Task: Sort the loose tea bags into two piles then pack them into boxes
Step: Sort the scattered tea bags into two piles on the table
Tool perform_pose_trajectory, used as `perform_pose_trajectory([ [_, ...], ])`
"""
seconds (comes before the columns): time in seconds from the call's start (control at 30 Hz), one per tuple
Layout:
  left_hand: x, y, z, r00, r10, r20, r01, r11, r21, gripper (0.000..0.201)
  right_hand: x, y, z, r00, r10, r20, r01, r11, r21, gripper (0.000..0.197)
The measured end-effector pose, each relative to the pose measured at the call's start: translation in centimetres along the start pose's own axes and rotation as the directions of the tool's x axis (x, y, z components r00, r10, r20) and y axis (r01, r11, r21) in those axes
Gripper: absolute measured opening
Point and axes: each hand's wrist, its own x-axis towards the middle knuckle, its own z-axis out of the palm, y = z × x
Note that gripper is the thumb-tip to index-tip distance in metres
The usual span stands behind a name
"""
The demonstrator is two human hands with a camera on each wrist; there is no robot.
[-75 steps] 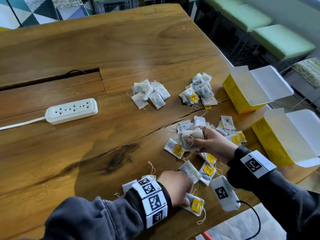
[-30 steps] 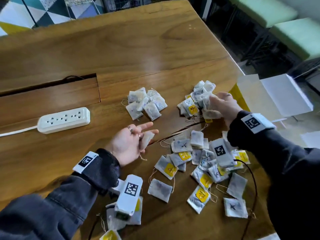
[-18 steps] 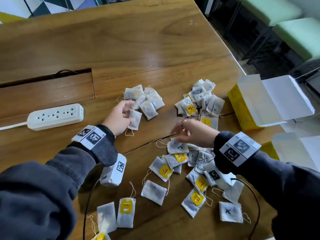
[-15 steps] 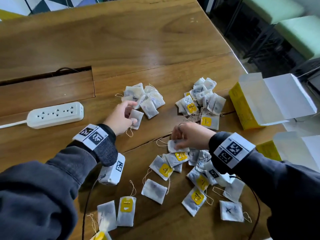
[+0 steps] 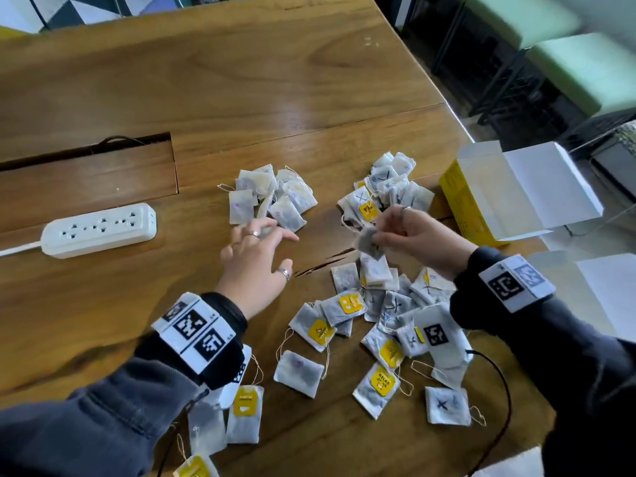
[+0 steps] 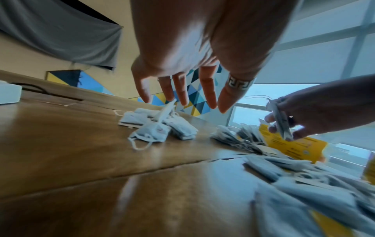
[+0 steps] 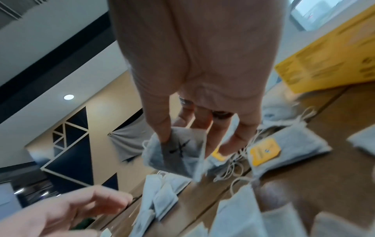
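- Whereas half a second ago the left hand (image 5: 256, 266) was laying a bag against the left pile (image 5: 270, 197), it now hovers just short of that pile with fingers spread and nothing in them; the bag looks delivered.
- At that same earlier moment the right hand (image 5: 418, 241) was pressed down on the loose heap (image 5: 385, 325); it is now lifted and pinches one tea bag (image 7: 178, 152) between thumb and fingers, an X drawn on its face in the right wrist view.
- That bag hangs in the air just beside the right pile (image 5: 387, 191), towards the table's right edge, where other X-marked bags lie, so I judge it is bound there.
- Sorting is well short of done: the heap near the table's (image 5: 206, 80) front edge holds many bags.
- One yellow box (image 5: 495, 197) lies open at the right edge beside the right pile, with no bags visible in it.
- A second box (image 5: 595, 287), nearer the front right corner, is mostly out of view; its contents cannot be told.
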Motion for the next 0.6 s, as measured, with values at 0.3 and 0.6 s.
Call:
perform_pose_trajectory([
  [0.3,-0.9,4.1,4.1,0.886,0.132,0.445,-0.18,0.981,0.066,0.059,-3.5,1.9,-0.9,0.954,0.188,0.234,-0.061,0.885,-0.462,0.019],
  [0.6,-0.5,3.9,4.6,0.951,0.069,0.301,-0.014,0.984,-0.18,0.033,-3.9,2.9,1.2,0.972,0.149,0.182,0.009,0.748,-0.664,0.026],
])
